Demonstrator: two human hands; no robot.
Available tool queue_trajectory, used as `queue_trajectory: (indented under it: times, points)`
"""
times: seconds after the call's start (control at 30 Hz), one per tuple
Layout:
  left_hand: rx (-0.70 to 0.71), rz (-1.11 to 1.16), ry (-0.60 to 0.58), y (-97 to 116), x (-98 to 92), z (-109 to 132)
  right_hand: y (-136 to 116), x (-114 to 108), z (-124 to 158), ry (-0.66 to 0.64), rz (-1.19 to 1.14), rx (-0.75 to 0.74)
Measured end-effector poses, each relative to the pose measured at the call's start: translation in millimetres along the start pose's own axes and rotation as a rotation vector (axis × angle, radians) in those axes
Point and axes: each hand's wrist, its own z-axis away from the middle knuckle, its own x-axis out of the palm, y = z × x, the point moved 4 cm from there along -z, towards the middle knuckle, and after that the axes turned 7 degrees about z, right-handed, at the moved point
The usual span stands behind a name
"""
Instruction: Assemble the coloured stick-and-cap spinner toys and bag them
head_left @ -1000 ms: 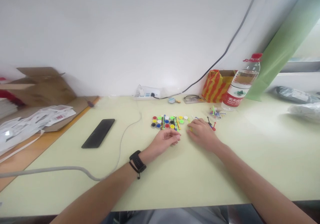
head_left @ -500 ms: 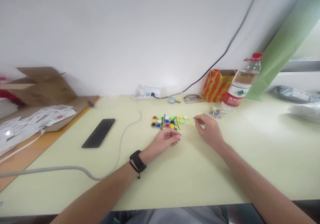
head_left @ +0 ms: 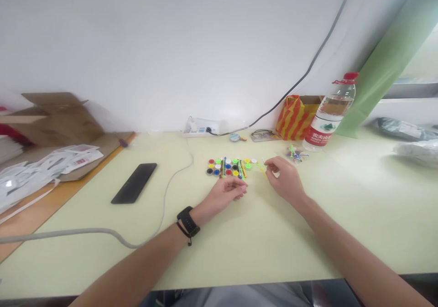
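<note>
My left hand [head_left: 227, 191] rests on the table with its fingers curled in and the thumb against them; nothing shows in it. It lies just in front of several small round discs [head_left: 228, 166] in red, yellow, green, blue, white and black, set in rows. Thin coloured plastic sticks [head_left: 223, 166] lie in two bundles across those rows. To the right of them, my right hand [head_left: 284, 175] is closed in a pinch at a thin green stick [head_left: 261, 164]. Beside its fingertips, a yellow stick [head_left: 264, 174] lies on the table. The palm side of the right hand is partly hidden.
A loose pile of coloured sticks [head_left: 296, 154] lies behind my right hand, near a water bottle [head_left: 323, 123] and a striped bag [head_left: 294, 117]. Leftward are a black phone [head_left: 134, 183], a grey cable [head_left: 164, 197] and a cardboard box [head_left: 58, 120]. A power strip [head_left: 202, 128] stands by the wall.
Beside my right fingertips, green now shows where a pale tip showed before. The right hand has shifted only slightly; the left hand has stayed in place.
</note>
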Motion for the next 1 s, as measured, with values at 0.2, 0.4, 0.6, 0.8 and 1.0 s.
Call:
queue_trajectory:
  times: [0.2,0.4,0.6,0.8,1.0]
  points:
    - [-0.005,0.003,0.001,-0.3,0.0,0.0,1.8,2.5,-0.1,-0.046,0.046,0.006]
    - [0.005,-0.002,0.000,-0.4,-0.2,-0.4,1.9,0.6,-0.4,-0.034,-0.015,0.014]
    - [0.004,-0.006,-0.007,0.8,0.5,0.3,0.2,0.8,0.2,-0.054,-0.016,-0.010]
    - [-0.001,-0.002,-0.007,0.0,0.5,-0.5,3.6,4.5,0.5,-0.082,-0.003,-0.013]
    - [0.010,-0.014,0.003,1.2,1.3,0.7,3.6,-0.3,0.0,-0.023,0.010,-0.009]
